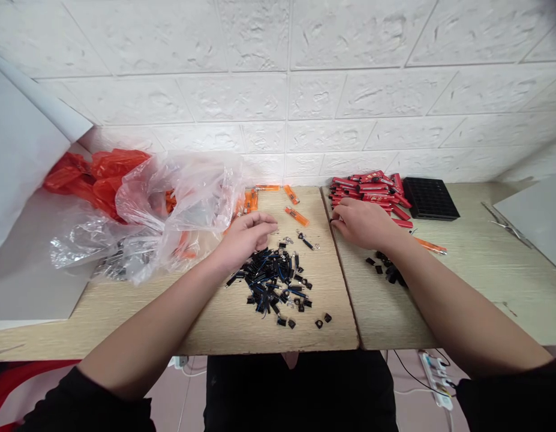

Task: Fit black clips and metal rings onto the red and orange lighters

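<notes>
My left hand (pixel 246 235) rests on the wooden table (pixel 260 327) with its fingers curled inward, just above a heap of small black parts with blue wires (pixel 273 283). Whether anything is inside the curled fingers is hidden. My right hand (pixel 361 223) lies knuckles up, fingers bent, at the near edge of a stack of red lighters (pixel 372 191), its fingertips pinched by the seam between the two tabletops. A few orange lighter bodies (pixel 297 216) lie between the hands.
Clear plastic bags (pixel 179 204) with orange and metal pieces sit at the left, a red bag (pixel 98 174) behind them. A black grid tray (pixel 429 198) stands right of the red stack. Loose black caps (pixel 385 270) lie under my right forearm. Tweezers (pixel 507 227) lie far right.
</notes>
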Tool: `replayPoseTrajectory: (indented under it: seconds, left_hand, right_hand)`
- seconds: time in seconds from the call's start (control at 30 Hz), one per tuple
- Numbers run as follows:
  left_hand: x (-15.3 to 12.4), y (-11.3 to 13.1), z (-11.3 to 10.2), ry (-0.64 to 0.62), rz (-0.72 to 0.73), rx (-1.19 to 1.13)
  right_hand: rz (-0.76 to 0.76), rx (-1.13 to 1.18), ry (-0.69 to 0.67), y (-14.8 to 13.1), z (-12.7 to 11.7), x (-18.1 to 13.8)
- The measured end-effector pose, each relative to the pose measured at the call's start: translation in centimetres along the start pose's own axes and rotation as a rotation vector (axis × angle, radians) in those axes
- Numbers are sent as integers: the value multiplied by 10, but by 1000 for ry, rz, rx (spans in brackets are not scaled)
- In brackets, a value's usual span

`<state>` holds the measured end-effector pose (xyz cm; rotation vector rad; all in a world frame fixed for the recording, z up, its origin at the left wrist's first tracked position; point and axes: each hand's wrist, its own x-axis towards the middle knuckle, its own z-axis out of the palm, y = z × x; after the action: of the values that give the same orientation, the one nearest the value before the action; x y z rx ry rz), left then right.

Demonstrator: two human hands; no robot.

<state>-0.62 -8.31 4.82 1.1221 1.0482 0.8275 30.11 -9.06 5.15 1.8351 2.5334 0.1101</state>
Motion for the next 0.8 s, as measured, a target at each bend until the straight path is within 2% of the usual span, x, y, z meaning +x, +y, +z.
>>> replayPoseTrajectory:
  seconds: [0.1,0.2,0.3,0.4,0.47,0.57,0.67,0.8]
  left_hand:
    - [-3,6,4,-43,-100,-257]
    - [-8,7,8,-133,-184,-330]
    - [-13,3,13,-250,-236,-336]
    - [-16,0,18,-353,-258,-335]
    - [-17,1,19,-374,-269,-326]
    - [-18,4,19,-332,-277,-264]
    - [-16,4,15,-211,-168,-84]
    - [-10,-4,4,2,275,541]
  right_hand:
    - [4,131,165,-5,-6,-2]
    - [-149,422,338,-28,-12,-6]
    - [-314,682,355,-61,-12,-13]
    - [-394,844,363,-87,-7,-18]
    - [-398,942,383,-95,-3,-19]
    - [-318,1020,471,-90,4,-16]
    - [-239,874,500,-76,11,-12]
    - [-205,519,341,-65,17,-13]
